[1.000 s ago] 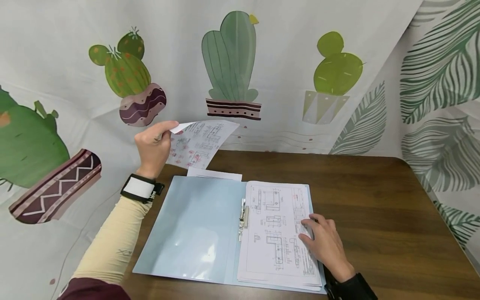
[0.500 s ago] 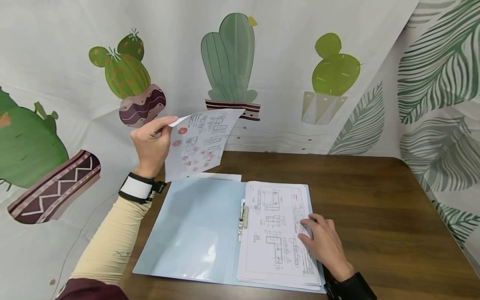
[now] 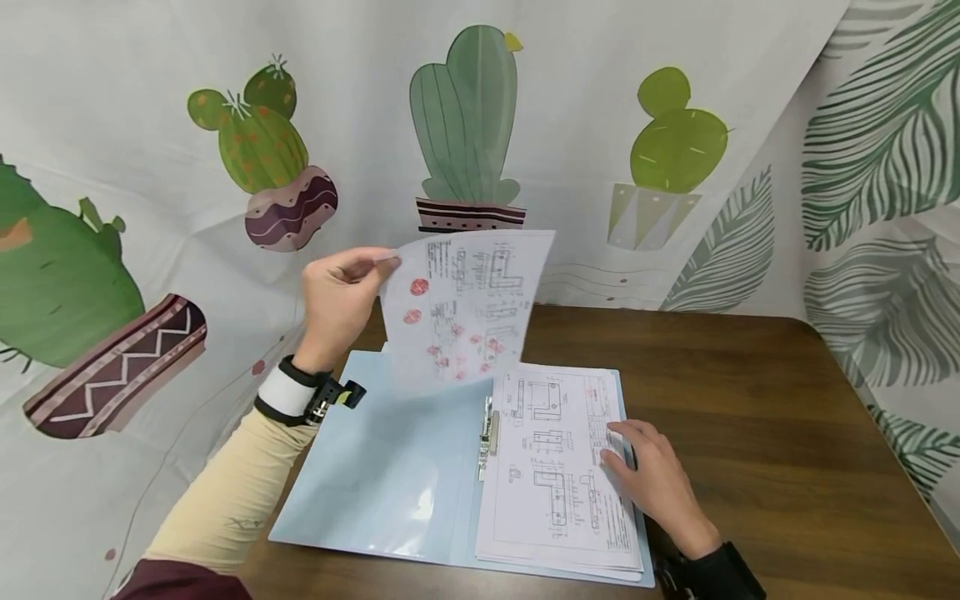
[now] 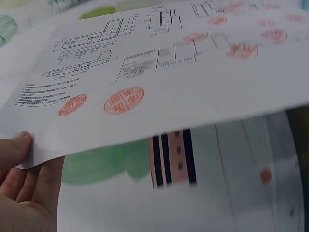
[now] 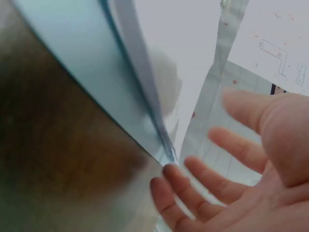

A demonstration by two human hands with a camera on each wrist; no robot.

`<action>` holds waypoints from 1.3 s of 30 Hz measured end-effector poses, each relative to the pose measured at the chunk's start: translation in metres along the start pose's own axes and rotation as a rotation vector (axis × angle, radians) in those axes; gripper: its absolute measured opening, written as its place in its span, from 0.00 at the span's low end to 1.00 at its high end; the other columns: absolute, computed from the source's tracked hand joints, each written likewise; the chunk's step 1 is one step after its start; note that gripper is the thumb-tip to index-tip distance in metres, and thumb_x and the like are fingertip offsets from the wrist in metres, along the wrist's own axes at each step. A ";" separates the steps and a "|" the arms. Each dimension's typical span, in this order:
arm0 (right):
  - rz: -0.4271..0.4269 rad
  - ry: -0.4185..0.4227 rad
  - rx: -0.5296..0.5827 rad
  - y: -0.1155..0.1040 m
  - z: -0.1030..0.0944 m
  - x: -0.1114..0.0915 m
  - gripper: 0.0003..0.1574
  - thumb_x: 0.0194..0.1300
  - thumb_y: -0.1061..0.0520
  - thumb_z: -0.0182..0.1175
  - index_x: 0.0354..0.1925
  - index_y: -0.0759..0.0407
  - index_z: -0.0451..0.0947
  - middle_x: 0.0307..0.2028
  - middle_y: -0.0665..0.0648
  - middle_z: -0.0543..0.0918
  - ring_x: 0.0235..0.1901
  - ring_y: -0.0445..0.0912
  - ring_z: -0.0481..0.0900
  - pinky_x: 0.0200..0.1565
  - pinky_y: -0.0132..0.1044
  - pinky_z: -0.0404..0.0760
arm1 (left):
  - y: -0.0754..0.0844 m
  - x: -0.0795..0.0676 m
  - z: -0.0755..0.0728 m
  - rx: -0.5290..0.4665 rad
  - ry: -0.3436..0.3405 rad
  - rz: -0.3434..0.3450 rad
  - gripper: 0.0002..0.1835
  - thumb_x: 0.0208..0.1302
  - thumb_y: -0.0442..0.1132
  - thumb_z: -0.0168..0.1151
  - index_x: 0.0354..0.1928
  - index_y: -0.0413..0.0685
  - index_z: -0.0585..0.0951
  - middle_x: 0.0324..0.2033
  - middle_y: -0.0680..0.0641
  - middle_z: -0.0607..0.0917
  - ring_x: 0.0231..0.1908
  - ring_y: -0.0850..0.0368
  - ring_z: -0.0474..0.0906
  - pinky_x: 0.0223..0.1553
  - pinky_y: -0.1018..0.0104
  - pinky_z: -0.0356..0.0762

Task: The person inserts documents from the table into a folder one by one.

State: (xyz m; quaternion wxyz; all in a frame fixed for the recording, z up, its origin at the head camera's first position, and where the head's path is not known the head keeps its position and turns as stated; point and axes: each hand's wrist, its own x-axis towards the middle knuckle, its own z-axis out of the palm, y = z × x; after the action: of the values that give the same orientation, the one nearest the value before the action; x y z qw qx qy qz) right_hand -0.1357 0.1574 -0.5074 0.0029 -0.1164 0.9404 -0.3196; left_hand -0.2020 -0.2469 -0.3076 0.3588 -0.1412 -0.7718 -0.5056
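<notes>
My left hand (image 3: 341, 304) pinches the upper left corner of a sheet of paper (image 3: 468, 308) with line drawings and red round stamps. The sheet hangs above the far edge of an open light blue folder (image 3: 375, 479). In the left wrist view the thumb lies on the sheet's corner (image 4: 125, 99). On the folder's right side lies a stack of printed drawings (image 3: 558, 467), beside a metal clip (image 3: 489, 437) at the spine. My right hand (image 3: 660, 487) rests at the stack's right edge, fingers loosely bent; the right wrist view shows them spread beside the sheets' edge.
The folder lies on a dark brown wooden table (image 3: 750, 417). Behind the table hangs a white cloth (image 3: 570, 100) printed with cacti and leaves. A sliver of white paper shows behind the folder's far left edge, mostly hidden by the raised sheet.
My left hand has moved right with the stamped sheet, which now hangs more upright, partly over the folder. The right hand has hardly moved.
</notes>
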 end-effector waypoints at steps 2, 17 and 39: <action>-0.024 0.016 0.040 -0.002 -0.001 0.001 0.31 0.69 0.55 0.69 0.66 0.63 0.76 0.64 0.72 0.74 0.61 0.66 0.77 0.57 0.64 0.76 | -0.001 -0.005 0.005 -0.043 -0.042 -0.030 0.03 0.62 0.28 0.72 0.38 0.36 0.90 0.30 0.37 0.90 0.28 0.57 0.89 0.27 0.74 0.76; -0.189 0.061 0.519 -0.017 -0.010 -0.001 0.26 0.72 0.60 0.65 0.65 0.64 0.75 0.53 0.61 0.87 0.50 0.46 0.87 0.47 0.33 0.84 | 0.017 -0.042 0.045 -0.233 -0.295 -0.262 0.07 0.65 0.36 0.72 0.42 0.40 0.90 0.34 0.43 0.91 0.31 0.51 0.89 0.32 0.62 0.86; -0.065 0.105 0.618 -0.013 -0.010 -0.018 0.06 0.72 0.62 0.64 0.41 0.63 0.86 0.28 0.54 0.90 0.21 0.42 0.82 0.23 0.34 0.79 | -0.004 -0.067 0.063 -0.149 -0.366 -0.286 0.07 0.65 0.36 0.72 0.44 0.43 0.89 0.36 0.47 0.91 0.33 0.54 0.88 0.35 0.65 0.85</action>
State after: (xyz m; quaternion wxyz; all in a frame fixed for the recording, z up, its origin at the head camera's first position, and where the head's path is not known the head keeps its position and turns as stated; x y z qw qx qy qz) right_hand -0.1160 0.1574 -0.4928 -0.0206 -0.1230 0.7933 -0.5959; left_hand -0.1830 -0.1834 -0.3720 0.1265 -0.1455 -0.7967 -0.5727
